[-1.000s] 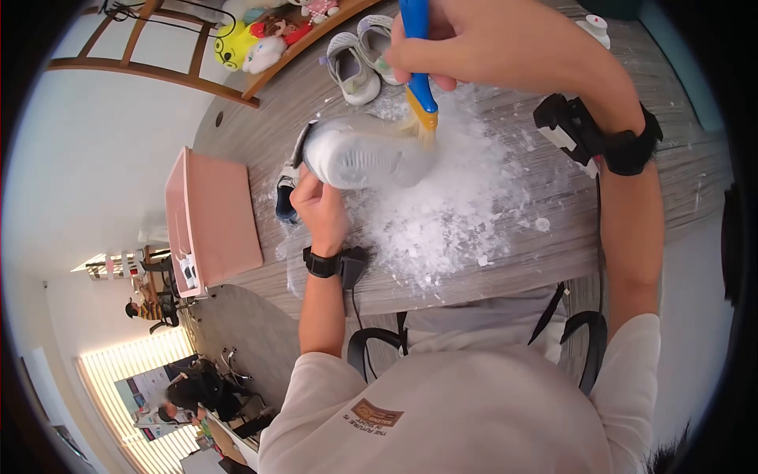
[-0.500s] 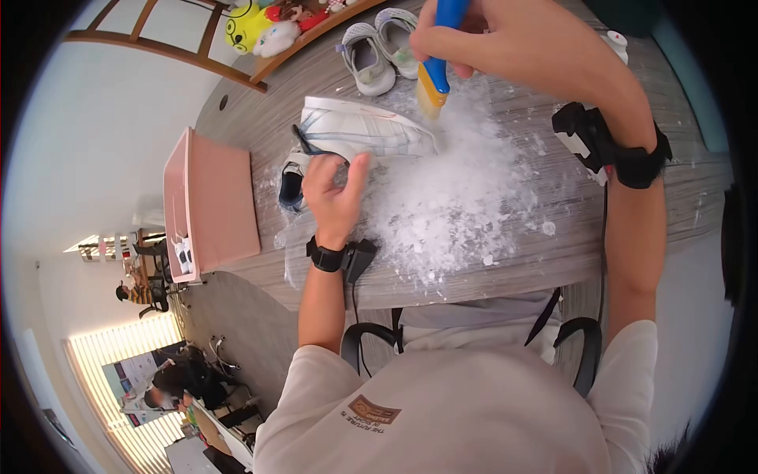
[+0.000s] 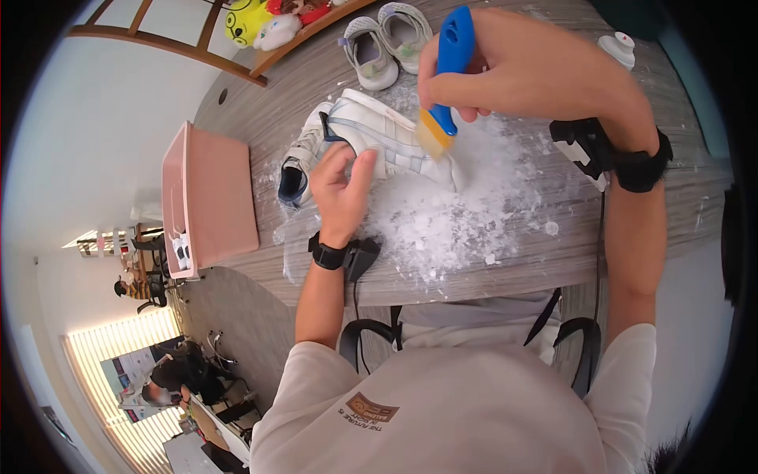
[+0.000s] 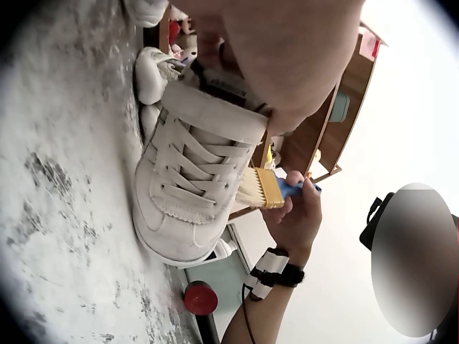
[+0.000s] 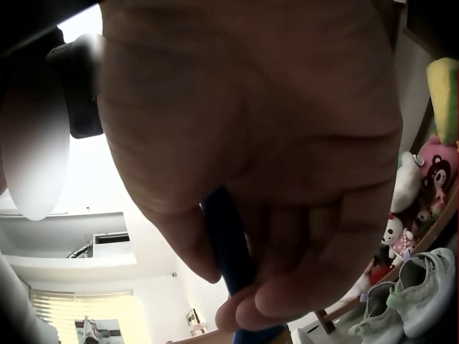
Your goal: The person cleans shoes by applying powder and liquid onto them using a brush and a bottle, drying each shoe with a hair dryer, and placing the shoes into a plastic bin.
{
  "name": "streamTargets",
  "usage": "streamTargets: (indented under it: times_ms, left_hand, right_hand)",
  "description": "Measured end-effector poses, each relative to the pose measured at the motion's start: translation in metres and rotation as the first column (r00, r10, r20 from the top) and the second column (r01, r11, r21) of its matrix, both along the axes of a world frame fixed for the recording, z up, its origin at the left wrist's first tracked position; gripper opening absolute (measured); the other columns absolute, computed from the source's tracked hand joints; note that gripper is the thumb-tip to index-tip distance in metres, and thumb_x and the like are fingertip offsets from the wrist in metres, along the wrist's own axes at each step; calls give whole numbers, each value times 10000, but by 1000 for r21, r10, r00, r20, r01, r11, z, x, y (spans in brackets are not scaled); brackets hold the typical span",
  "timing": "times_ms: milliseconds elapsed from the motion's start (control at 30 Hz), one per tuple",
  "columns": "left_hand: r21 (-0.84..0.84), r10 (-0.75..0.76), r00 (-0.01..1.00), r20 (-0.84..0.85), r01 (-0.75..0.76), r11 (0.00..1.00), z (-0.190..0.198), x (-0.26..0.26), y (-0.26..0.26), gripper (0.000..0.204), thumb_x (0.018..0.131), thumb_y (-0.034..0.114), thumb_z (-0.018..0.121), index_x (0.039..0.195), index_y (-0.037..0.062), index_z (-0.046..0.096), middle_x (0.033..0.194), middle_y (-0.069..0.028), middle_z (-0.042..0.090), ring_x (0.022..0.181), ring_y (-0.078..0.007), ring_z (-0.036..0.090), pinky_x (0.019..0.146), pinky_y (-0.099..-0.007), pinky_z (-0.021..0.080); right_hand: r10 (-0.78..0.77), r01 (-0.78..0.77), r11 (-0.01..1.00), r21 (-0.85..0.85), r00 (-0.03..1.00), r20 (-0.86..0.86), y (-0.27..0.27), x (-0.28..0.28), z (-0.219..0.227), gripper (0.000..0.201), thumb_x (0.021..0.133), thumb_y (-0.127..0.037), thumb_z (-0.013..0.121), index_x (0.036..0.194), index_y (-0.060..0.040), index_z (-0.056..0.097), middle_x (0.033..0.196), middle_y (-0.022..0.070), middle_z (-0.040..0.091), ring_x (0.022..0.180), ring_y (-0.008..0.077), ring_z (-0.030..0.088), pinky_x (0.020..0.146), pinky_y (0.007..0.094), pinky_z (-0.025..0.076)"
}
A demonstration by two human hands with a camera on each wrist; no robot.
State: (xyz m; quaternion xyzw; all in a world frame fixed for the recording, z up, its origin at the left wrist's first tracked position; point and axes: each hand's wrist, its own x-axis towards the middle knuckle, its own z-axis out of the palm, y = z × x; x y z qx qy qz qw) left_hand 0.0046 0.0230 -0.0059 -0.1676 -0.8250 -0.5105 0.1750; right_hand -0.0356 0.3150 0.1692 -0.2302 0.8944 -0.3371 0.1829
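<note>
My left hand [image 3: 341, 189] grips a white lace-up sneaker [image 3: 377, 136] by its heel end, thumb on the near side. The sneaker is tilted with its toe low over white powder [image 3: 442, 225] on the table. In the left wrist view, its laces [image 4: 201, 158] face the camera. My right hand [image 3: 521, 71] holds a brush by its blue handle [image 3: 455, 47]. The pale bristles [image 3: 433, 138] touch the sneaker's side near the toe. The right wrist view shows fingers curled round the blue handle [image 5: 229, 244].
A second white sneaker [image 3: 297, 162] with dark lining stands just left of the held one. Two pale shoes [image 3: 369, 59] sit at the back of the table, near plush toys [image 3: 257, 24]. A pink bin [image 3: 221, 197] is on the left, a white bottle [image 3: 617, 49] at the far right.
The sneaker has rolled from sole toward the head camera to its side and upper showing, then its toe swung nearer me. The brush lifted off and came down again by the toe.
</note>
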Motion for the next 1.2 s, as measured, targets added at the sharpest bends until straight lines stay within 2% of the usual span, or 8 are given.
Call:
streamTargets:
  times_ms: [367, 467, 533, 633, 733, 833, 967, 1200]
  left_hand:
    - [90, -13, 999, 39, 9, 996, -4, -2, 4, 120, 944, 10, 713, 888, -68, 642, 835, -3, 559, 762, -69, 477, 660, -226, 383]
    - [120, -21, 998, 66, 13, 993, -3, -2, 3, 122, 940, 10, 717, 880, -65, 642, 831, -3, 557, 763, -67, 475, 658, -224, 379]
    - [54, 2, 999, 48, -4, 999, 2, 0, 5, 124, 937, 12, 722, 876, -62, 644, 828, -5, 560, 761, -69, 476, 658, -225, 379]
    - [25, -14, 1000, -7, 14, 1000, 2, 1, 5, 126, 932, 14, 727, 869, -60, 646, 822, -9, 561, 751, -77, 475, 654, -226, 378]
    - [66, -64, 997, 42, 61, 996, -6, 1, -2, 110, 925, 11, 730, 885, -63, 659, 837, -16, 589, 755, -87, 499, 661, -231, 391]
    - [57, -92, 996, 0, 92, 994, -1, 2, 2, 100, 922, 10, 730, 892, -63, 668, 845, -20, 607, 763, -94, 521, 670, -236, 403]
    - [40, -51, 998, 20, 51, 998, 3, 2, 3, 88, 921, 11, 728, 906, -62, 682, 860, -31, 628, 780, -101, 544, 682, -242, 414]
    - [65, -101, 995, 15, 100, 993, -4, 2, -1, 76, 920, 5, 724, 938, -65, 699, 894, -57, 655, 804, -115, 566, 700, -253, 431]
  right_hand:
    - [40, -45, 988, 150, 999, 33, 8, 2, 3, 517, 909, -401, 586, 685, 65, 591, 577, 213, 546, 508, 311, 518, 547, 437, 439]
    - [182, -183, 982, 36, 982, 42, 21, -5, -3, 481, 920, -394, 585, 738, 49, 632, 628, 206, 592, 560, 313, 557, 583, 428, 459]
    - [179, -186, 980, -75, 979, -97, 15, 0, -1, 432, 928, -387, 588, 794, 16, 671, 683, 187, 633, 613, 304, 589, 618, 413, 473]
    - [-9, -74, 957, -280, 959, -284, 4, 18, -7, 353, 938, -375, 594, 875, -51, 720, 754, 147, 675, 687, 284, 620, 665, 389, 483]
    - [-78, 6, 932, -362, 980, -183, 9, 11, -14, 311, 944, -369, 597, 915, -94, 738, 766, 126, 678, 712, 274, 624, 684, 380, 482]
    - [-86, 39, 977, -208, 972, -220, -4, 13, -12, 301, 944, -363, 596, 938, -100, 743, 748, 131, 669, 697, 273, 618, 675, 382, 480]
    - [22, -24, 999, -33, 998, -62, 2, -7, -1, 285, 943, -346, 599, 972, -104, 746, 747, 135, 671, 708, 271, 626, 678, 374, 483]
    - [-148, 28, 913, -408, 953, -265, -9, 14, -22, 317, 968, -366, 608, 1017, -79, 735, 836, 135, 701, 740, 278, 630, 717, 352, 503]
